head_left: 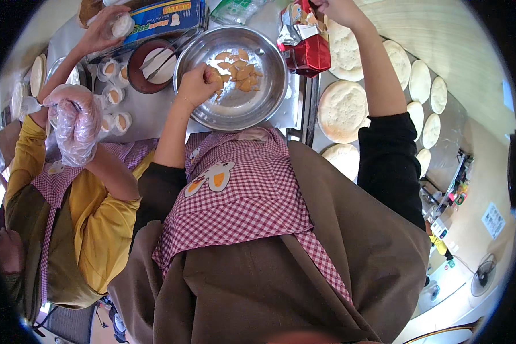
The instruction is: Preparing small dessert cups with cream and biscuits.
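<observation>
A wide steel bowl (187,62) stands in front of me, with several flat, light brown broken pieces (243,73) lying in it; they look like biscuit or chips. My left hand (198,87) reaches over the bowl's left side, its fingers closed around a few of these pieces. At the bowl's right stands a red foil bag (307,54), torn at the top with its silver lining showing. My right hand (333,7) is at that bag's opening, partly cut off by the upper edge; its fingers are bent together, and what they hold is hidden.
At left a co-worker in plastic gloves (73,123) holds a small cup (122,26). Several small filled cups (113,94) stand near a brown bowl (136,71) with tongs. A blue box (166,23) lies behind. Round flatbreads (343,112) cover the table at right.
</observation>
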### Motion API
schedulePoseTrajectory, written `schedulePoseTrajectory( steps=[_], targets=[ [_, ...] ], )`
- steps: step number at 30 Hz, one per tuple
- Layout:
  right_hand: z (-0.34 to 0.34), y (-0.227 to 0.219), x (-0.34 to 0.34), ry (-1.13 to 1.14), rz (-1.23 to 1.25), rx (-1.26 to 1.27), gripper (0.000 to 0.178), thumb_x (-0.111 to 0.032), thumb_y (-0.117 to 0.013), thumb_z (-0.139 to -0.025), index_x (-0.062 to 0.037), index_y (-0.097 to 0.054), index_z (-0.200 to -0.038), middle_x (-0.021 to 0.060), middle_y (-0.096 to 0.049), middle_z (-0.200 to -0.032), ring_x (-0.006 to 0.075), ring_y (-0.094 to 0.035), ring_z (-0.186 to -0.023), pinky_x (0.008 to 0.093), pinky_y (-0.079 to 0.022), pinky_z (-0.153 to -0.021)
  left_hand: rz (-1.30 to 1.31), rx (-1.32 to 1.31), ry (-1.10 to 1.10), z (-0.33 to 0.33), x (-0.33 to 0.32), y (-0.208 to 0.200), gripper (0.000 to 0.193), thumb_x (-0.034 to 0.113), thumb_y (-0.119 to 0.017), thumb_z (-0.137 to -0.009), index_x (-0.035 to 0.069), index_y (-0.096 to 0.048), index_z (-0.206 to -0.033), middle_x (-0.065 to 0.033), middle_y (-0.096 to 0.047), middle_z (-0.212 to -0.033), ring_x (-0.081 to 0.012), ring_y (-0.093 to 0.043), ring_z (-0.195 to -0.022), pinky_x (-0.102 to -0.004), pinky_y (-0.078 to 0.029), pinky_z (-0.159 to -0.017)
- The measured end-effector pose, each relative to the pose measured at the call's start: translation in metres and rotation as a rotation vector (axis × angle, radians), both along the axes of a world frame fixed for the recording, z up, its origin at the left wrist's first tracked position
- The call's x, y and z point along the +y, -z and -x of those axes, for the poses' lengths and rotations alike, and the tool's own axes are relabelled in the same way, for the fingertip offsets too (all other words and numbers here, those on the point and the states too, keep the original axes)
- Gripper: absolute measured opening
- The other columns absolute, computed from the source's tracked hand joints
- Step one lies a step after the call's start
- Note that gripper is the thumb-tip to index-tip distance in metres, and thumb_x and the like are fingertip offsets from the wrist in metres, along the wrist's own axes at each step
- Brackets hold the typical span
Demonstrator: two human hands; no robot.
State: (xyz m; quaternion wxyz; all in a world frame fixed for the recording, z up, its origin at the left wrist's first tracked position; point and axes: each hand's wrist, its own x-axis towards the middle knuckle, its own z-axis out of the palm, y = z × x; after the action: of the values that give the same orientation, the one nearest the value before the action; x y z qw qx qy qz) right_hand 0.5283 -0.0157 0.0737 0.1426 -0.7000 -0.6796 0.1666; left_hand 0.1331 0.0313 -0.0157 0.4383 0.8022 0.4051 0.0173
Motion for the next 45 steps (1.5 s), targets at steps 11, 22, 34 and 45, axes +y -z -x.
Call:
schedulePoseTrajectory(
  steps=[11,22,34,45],
  targets=[
    [0.018,0.03,0.019,-0.023,0.204,-0.249,0.017,-0.007,-0.063,-0.064,-0.002,-0.069,-0.08,0.0198,-0.066,-0.076,0.032,-0.066,-0.073,0.0392,-0.051,-0.065,0.02,0.009,-0.025,0.002,-0.002,0.001,0.03,0.021,-0.074,-0.064,0.002,-0.054,-0.077,-0.0157,-0.061,-0.072,-0.0299,-0.061,-0.067,-0.0364,-0.049,-0.064],
    [0.019,0.015,0.027,-0.199,0.393,-0.445,0.041,-0.009,-0.08,-0.043,-0.0067,-0.07,-0.083,0.0148,-0.068,-0.081,0.0304,-0.066,-0.081,0.0381,-0.051,-0.071,0.058,0.058,0.004,0.009,-0.005,0.005,0.036,0.022,-0.078,-0.065,0.001,-0.054,-0.082,-0.0129,-0.062,-0.074,-0.022,-0.061,-0.067,-0.0329,-0.049,-0.065],
    [0.015,0.024,0.025,0.005,0.215,-0.213,0.01,-0.007,-0.061,-0.066,-0.0029,-0.066,-0.074,0.0154,-0.065,-0.072,0.0292,-0.063,-0.067,0.0393,-0.048,-0.061,0.025,0.019,-0.012,0.015,-0.004,0.013,0.029,0.016,-0.075,-0.066,0.002,-0.052,-0.079,-0.0107,-0.06,-0.071,-0.0213,-0.059,-0.066,-0.0329,-0.048,-0.064],
    [0.009,0.016,0.024,-0.103,0.272,-0.305,0.008,-0.011,-0.061,-0.069,-0.0047,-0.065,-0.073,0.0169,-0.063,-0.071,0.0327,-0.062,-0.067,0.0409,-0.047,-0.061,0.113,0.072,0.068,0.001,-0.012,0.015,0.037,0.019,-0.075,-0.065,0.002,-0.057,-0.092,-0.0113,-0.062,-0.08,-0.0242,-0.061,-0.074,-0.034,-0.049,-0.07]
  ],
)
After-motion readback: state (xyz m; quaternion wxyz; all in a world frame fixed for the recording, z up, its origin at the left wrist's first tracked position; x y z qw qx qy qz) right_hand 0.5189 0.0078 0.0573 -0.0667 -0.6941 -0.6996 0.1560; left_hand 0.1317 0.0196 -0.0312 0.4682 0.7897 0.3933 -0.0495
